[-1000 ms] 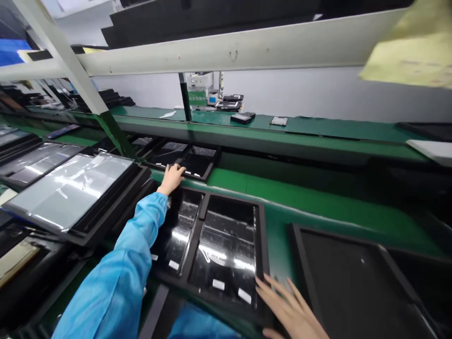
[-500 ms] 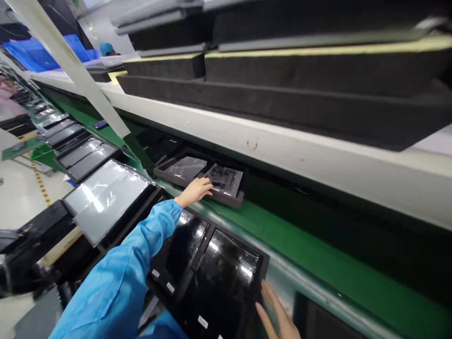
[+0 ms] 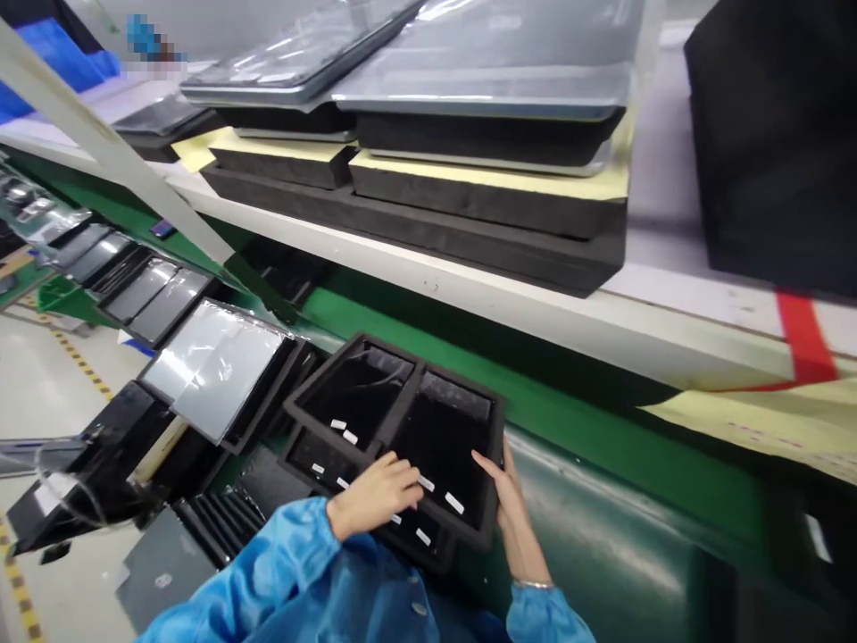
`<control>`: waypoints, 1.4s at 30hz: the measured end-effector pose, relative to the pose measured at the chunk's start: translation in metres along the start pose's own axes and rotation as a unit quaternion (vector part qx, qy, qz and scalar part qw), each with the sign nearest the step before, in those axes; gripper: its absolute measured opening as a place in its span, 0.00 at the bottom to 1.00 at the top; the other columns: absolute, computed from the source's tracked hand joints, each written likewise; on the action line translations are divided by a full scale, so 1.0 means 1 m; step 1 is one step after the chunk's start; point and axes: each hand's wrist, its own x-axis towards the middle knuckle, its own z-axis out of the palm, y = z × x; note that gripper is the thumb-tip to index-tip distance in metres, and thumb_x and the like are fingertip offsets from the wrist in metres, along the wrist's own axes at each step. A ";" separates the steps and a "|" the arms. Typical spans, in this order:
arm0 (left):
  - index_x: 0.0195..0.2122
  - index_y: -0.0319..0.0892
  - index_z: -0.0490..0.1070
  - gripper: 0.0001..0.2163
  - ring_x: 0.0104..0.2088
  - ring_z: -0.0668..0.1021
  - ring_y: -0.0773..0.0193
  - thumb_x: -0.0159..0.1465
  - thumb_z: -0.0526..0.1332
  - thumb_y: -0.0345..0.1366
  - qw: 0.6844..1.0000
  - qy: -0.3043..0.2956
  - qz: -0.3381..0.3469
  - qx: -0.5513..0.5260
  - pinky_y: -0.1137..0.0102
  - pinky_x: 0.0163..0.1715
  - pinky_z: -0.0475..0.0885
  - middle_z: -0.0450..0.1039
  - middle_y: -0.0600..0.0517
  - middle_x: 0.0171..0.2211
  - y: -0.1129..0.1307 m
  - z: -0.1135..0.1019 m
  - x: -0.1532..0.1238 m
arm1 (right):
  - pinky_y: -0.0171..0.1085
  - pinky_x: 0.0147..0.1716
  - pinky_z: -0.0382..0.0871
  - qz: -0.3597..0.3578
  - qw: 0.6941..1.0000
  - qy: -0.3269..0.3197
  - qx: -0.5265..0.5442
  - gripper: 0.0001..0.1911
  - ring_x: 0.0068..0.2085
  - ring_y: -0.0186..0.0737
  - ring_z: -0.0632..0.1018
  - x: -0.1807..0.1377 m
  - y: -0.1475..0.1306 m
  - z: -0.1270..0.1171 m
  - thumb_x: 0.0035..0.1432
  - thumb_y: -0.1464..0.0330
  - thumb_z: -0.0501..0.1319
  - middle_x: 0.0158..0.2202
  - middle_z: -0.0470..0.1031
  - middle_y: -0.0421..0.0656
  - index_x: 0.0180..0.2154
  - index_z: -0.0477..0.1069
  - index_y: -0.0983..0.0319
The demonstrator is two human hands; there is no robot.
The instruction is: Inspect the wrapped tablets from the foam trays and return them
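Note:
A black foam tray (image 3: 385, 443) with two compartments, each holding a dark glossy screen panel (image 3: 445, 438) with small white labels, is in front of me. It lies on or just over a similar lower tray (image 3: 314, 464), which shows at the front and left. My right hand (image 3: 505, 491) grips the upper tray's right edge, thumb on top and fingers around the outside. At its front edge, near a label, my left hand (image 3: 381, 493) is closed with fingers curled; its fingertips are partly hidden.
A green conveyor belt (image 3: 555, 397) runs behind the trays, below a white shelf (image 3: 495, 299) stacked with black foam blocks (image 3: 415, 223) and film-covered panels (image 3: 488, 71). More grey panels (image 3: 207, 357) stand to the left, past a slanting white post (image 3: 127, 161). Yellow paper (image 3: 756, 433) hangs at right.
The tray my left hand touched on the belt is gone from there; a tray now sits over the one before me. My left hand has come back toward me. My right hand now grips the tray's edge.

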 end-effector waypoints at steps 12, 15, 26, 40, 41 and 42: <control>0.74 0.27 0.51 0.39 0.72 0.46 0.19 0.72 0.59 0.51 0.925 0.034 -0.372 0.069 0.27 0.64 0.48 0.42 0.21 0.74 -0.080 0.056 -0.017 | 0.65 0.71 0.32 -0.230 0.854 0.140 -0.446 0.52 0.75 0.66 0.31 -0.056 0.038 0.084 0.64 0.43 0.61 0.76 0.24 0.60 0.74 0.49 0.69; 0.76 0.35 0.47 0.42 0.73 0.42 0.20 0.68 0.63 0.49 0.940 0.005 -0.335 0.064 0.24 0.64 0.43 0.35 0.30 0.77 -0.093 0.066 -0.002 | 0.71 0.69 0.33 -0.221 0.812 0.163 -0.514 0.46 0.74 0.72 0.32 -0.039 0.061 0.134 0.69 0.50 0.62 0.75 0.30 0.68 0.73 0.50 0.73; 0.77 0.53 0.40 0.51 0.72 0.39 0.14 0.60 0.73 0.40 0.937 -0.053 -0.345 0.028 0.17 0.57 0.48 0.30 0.37 0.78 -0.085 0.065 0.026 | 0.67 0.64 0.61 -0.177 0.787 0.197 -0.558 0.49 0.71 0.71 0.57 -0.037 0.034 0.145 0.61 0.64 0.73 0.73 0.53 0.58 0.75 0.49 0.58; 0.66 0.50 0.67 0.21 0.62 0.76 0.45 0.72 0.57 0.39 0.933 0.084 -0.291 -0.196 0.52 0.59 0.75 0.57 0.43 0.73 -0.142 -0.049 -0.084 | 0.44 0.44 0.78 -0.022 0.894 0.253 -0.370 0.10 0.40 0.42 0.80 -0.088 -0.043 -0.037 0.69 0.65 0.69 0.38 0.78 0.41 0.37 0.75 0.65; 0.71 0.50 0.60 0.26 0.63 0.76 0.47 0.72 0.56 0.37 0.923 0.115 -0.302 -0.209 0.54 0.60 0.74 0.60 0.44 0.72 -0.150 -0.054 -0.098 | 0.45 0.45 0.78 -0.025 0.900 0.257 -0.350 0.10 0.41 0.42 0.80 -0.089 -0.042 -0.030 0.68 0.66 0.69 0.38 0.78 0.41 0.37 0.75 0.65; 0.75 0.49 0.51 0.32 0.62 0.77 0.48 0.70 0.55 0.35 0.911 0.148 -0.316 -0.220 0.55 0.60 0.73 0.61 0.43 0.72 -0.157 -0.057 -0.110 | 0.45 0.45 0.78 -0.030 0.908 0.260 -0.326 0.09 0.42 0.43 0.80 -0.093 -0.042 -0.022 0.68 0.66 0.69 0.39 0.78 0.42 0.37 0.75 0.65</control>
